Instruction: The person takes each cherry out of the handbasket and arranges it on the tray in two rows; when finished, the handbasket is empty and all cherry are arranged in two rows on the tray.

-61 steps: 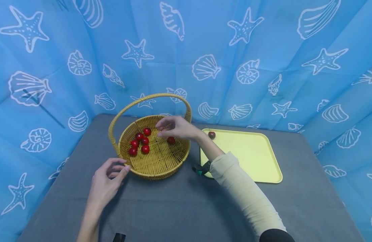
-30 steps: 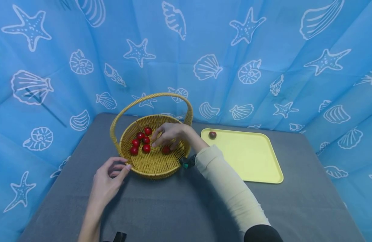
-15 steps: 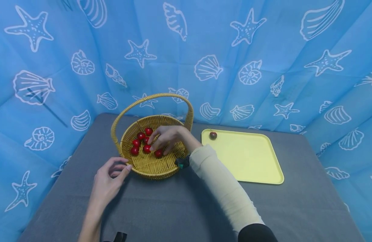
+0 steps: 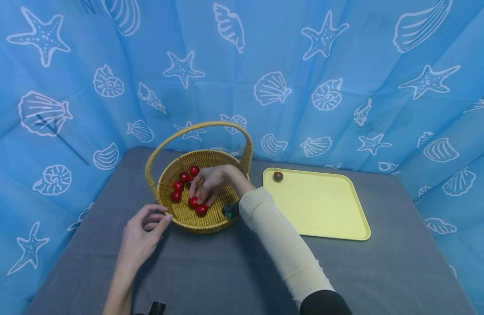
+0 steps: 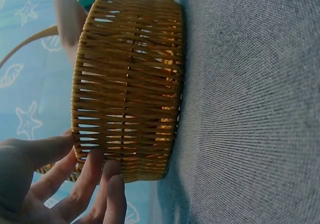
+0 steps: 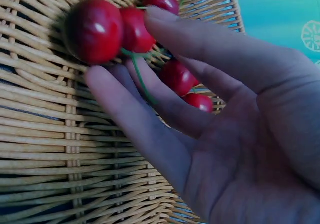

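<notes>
Pinching one cherry (image 6: 138,32) inside the wicker basket (image 4: 204,228): right hand (image 4: 213,180), another cherry (image 6: 95,32) just beside it. Left hand (image 4: 141,232): thumb and fingers gripping basket rim.

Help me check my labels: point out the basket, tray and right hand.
Basket (image 5: 127,92): left wrist view, outer wall.
Tray (image 4: 320,203): head view, bare flat surface.
Right hand (image 4: 213,180): head view, back of the hand.

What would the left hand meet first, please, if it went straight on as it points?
The basket; the left hand already seems to touch its near side, though exact contact is hard to judge.
</notes>
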`<state>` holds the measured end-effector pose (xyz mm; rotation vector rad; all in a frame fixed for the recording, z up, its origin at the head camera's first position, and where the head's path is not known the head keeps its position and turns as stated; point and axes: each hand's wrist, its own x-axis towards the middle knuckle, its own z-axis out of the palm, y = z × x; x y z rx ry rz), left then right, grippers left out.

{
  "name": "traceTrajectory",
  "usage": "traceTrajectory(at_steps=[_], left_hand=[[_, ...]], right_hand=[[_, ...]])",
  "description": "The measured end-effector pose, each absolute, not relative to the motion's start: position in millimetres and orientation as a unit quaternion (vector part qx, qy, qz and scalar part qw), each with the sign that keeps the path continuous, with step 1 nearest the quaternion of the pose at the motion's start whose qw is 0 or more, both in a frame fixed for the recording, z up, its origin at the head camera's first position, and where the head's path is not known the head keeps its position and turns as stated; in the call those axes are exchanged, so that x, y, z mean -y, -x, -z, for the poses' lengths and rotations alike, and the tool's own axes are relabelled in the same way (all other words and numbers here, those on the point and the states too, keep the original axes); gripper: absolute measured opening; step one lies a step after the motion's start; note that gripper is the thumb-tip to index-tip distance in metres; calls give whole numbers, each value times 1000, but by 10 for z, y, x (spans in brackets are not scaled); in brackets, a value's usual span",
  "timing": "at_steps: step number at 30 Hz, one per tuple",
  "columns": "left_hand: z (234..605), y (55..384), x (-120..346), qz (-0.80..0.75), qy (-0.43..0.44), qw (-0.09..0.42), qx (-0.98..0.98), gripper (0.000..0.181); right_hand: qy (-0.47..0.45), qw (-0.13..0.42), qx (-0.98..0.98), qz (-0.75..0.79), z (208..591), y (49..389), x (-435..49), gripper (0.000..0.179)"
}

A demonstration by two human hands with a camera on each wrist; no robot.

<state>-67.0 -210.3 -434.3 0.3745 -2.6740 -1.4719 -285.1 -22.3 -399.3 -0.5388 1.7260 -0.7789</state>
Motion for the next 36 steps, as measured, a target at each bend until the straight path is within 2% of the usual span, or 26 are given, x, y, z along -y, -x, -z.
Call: traceTrajectory(at_steps=[12, 21, 28, 36], left_hand=[[4344, 674, 2104, 475, -126, 34, 870, 36], [4348, 671, 2105, 474, -127, 31, 871, 36], [4347, 671, 2104, 476, -123, 31, 870, 36], [4347, 674, 2106, 469, -122, 32, 874, 36]], right_hand=[[257, 566, -722, 304, 4019, 2813, 244, 41], [280, 572, -712, 294, 4045, 2804, 296, 36], [318, 537, -713, 320, 4065, 2843, 223, 33], [365, 488, -704, 365, 3946, 2860, 16, 38]])
